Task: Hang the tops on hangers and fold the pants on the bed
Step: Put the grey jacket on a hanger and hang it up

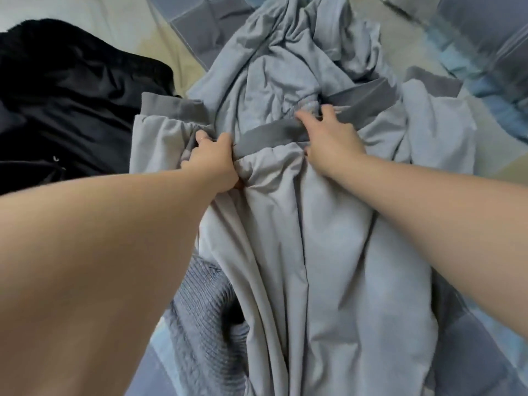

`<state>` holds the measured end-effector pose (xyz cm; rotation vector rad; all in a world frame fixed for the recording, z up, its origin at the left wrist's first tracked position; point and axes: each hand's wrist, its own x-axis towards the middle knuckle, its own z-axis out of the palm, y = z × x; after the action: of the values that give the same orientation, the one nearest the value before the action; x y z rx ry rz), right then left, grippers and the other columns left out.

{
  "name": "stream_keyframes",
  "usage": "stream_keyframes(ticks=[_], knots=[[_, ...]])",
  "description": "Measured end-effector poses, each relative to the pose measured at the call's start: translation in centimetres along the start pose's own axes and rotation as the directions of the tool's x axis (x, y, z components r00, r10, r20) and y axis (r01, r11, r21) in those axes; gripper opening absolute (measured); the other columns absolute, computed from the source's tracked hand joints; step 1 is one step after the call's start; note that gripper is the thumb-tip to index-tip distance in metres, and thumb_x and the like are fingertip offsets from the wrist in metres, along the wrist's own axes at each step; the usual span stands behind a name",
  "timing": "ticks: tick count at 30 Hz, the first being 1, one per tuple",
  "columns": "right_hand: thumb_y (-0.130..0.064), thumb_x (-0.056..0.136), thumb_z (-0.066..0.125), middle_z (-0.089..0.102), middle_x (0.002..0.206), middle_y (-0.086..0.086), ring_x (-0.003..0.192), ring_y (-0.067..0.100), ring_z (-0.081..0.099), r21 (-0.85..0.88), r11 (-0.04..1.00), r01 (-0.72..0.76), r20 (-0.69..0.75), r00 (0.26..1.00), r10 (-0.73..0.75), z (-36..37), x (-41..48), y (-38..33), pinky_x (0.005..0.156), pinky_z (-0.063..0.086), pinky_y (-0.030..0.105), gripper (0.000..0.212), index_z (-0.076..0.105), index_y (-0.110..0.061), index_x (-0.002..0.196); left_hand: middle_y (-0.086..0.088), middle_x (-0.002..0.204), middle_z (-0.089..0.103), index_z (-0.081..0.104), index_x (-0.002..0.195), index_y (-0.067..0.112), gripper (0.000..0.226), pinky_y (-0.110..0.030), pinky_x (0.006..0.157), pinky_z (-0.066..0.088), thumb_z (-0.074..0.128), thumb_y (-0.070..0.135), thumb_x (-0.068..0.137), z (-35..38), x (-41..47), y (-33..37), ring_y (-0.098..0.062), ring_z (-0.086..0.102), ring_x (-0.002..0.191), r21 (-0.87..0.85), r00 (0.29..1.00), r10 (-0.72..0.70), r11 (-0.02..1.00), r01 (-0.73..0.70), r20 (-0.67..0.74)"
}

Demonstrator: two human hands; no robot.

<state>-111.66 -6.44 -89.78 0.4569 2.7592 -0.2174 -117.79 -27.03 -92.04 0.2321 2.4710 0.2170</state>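
Waistband (271, 136) of grey pants (328, 267) gripped in left hand (213, 162); right hand (330, 142) flat on it, fingers spread

Crumpled light grey pants (328, 252) lie on the patchwork bed (471, 32). The left grip (213, 160) bunches fabric below their dark grey waistband (271, 135); the right grip (333, 138) rests spread on it. A black garment (71, 95) lies left of them.

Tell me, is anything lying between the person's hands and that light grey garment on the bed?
Nothing visible does. The left hand grips the light grey garment beside its dark band, and the right hand rests on that band. The black clothing lies off to the left.
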Motion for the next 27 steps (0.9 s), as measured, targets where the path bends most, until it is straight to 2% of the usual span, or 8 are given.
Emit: stream_keyframes(ticks=[4, 10, 14, 17, 19, 21, 24, 27], knots=[[-0.008, 0.096, 0.053, 0.044, 0.130, 0.019, 0.094, 0.047, 0.063, -0.116, 0.993, 0.014, -0.120, 0.992, -0.028, 1.1, 1.6, 0.7, 0.074, 0.047, 0.046, 0.051, 0.029, -0.009, 0.141, -0.011, 0.146, 0.018, 0.044, 0.127, 0.030, 0.081, -0.050, 0.108, 0.041, 0.092, 0.042, 0.063, -0.6, 1.6, -0.5, -0.038, 0.048, 0.119, -0.006, 0.995, 0.018, 1.000, -0.018, 0.097], [-0.019, 0.101, 0.047, 0.045, 0.134, 0.019, 0.097, 0.045, 0.062, -0.133, 0.991, 0.019, -0.146, 0.989, -0.038, 1.8, 0.9, 1.0, 0.077, 0.046, 0.048, 0.031, 0.044, -0.005, 0.128, -0.018, 0.157, 0.008, 0.044, 0.140, 0.016, 0.096, -0.036, 0.108, 0.041, 0.092, 0.048, 0.063, -1.6, 2.4, 1.0, -0.037, 0.043, 0.131, 0.099, 0.992, -0.053, 0.994, 0.042, 0.115], [-0.033, 0.102, 0.045, 0.039, 0.147, 0.012, 0.121, 0.040, 0.053, 0.052, 0.998, 0.024, -0.036, 0.999, -0.022, 1.3, -0.6, 1.0, 0.093, 0.041, 0.044, 0.033, 0.055, -0.011, 0.124, -0.015, 0.152, 0.020, 0.049, 0.131, 0.019, 0.067, -0.047, 0.107, 0.041, 0.083, 0.039, 0.076, -0.5, 1.3, 0.6, -0.039, 0.046, 0.126, 0.017, 0.998, -0.066, 0.998, 0.066, -0.006], [-0.026, 0.102, 0.046, 0.014, 0.166, 0.004, 0.144, 0.029, 0.034, 0.309, 0.951, 0.012, 0.102, 0.994, -0.045, 2.6, -3.9, 1.5, 0.111, 0.032, 0.035, 0.034, 0.059, -0.014, 0.131, -0.013, 0.138, 0.033, 0.055, 0.119, 0.015, 0.028, -0.054, 0.102, 0.037, 0.060, 0.019, 0.092, 1.7, -2.8, 1.0, -0.039, 0.047, 0.119, -0.042, 0.959, -0.119, 0.993, 0.112, -0.258], [-0.022, 0.103, 0.045, 0.008, 0.168, 0.000, 0.147, 0.030, 0.029, 0.340, 0.941, -0.013, 0.166, 0.985, -0.047, 3.9, -7.8, 2.4, 0.115, 0.029, 0.033, 0.033, 0.060, -0.012, 0.130, -0.014, 0.129, 0.039, 0.059, 0.107, 0.011, 0.018, -0.052, 0.101, 0.035, 0.049, 0.009, 0.092, 4.1, -6.6, 0.9, -0.040, 0.049, 0.111, 0.051, 0.919, -0.005, 0.998, 0.027, -0.395], [-0.020, 0.101, 0.044, 0.010, 0.168, -0.005, 0.142, 0.032, 0.033, 0.312, 0.950, -0.025, 0.170, 0.985, -0.030, 4.8, -12.7, 3.6, 0.113, 0.031, 0.034, 0.025, 0.062, -0.013, 0.118, -0.014, 0.130, 0.040, 0.059, 0.102, 0.011, 0.015, -0.052, 0.106, 0.032, 0.049, 0.010, 0.091, 6.3, -10.5, 0.2, -0.039, 0.047, 0.112, 0.111, 0.914, 0.072, 0.993, -0.030, -0.398], [-0.019, 0.098, 0.047, 0.014, 0.166, -0.010, 0.139, 0.031, 0.035, 0.330, 0.944, -0.008, 0.213, 0.975, -0.066, 5.4, -20.7, 4.4, 0.112, 0.032, 0.040, 0.010, 0.052, -0.017, 0.090, -0.014, 0.140, 0.038, 0.063, 0.112, 0.014, 0.025, -0.049, 0.111, 0.027, 0.049, 0.017, 0.091, 9.2, -17.0, -1.4, -0.037, 0.043, 0.123, 0.132, 0.958, 0.022, 0.991, 0.017, -0.287], [-0.019, 0.098, 0.049, 0.022, 0.165, -0.006, 0.141, 0.028, 0.035, 0.407, 0.913, 0.025, 0.267, 0.953, -0.145, 5.1, -28.3, 5.5, 0.115, 0.029, 0.039, 0.023, 0.043, -0.020, 0.076, -0.010, 0.137, 0.043, 0.065, 0.111, 0.017, 0.029, -0.044, 0.107, 0.030, 0.058, 0.029, 0.085, 10.7, -24.9, -1.0, -0.034, 0.045, 0.123, 0.139, 0.981, 0.005, 0.990, 0.023, -0.193]])
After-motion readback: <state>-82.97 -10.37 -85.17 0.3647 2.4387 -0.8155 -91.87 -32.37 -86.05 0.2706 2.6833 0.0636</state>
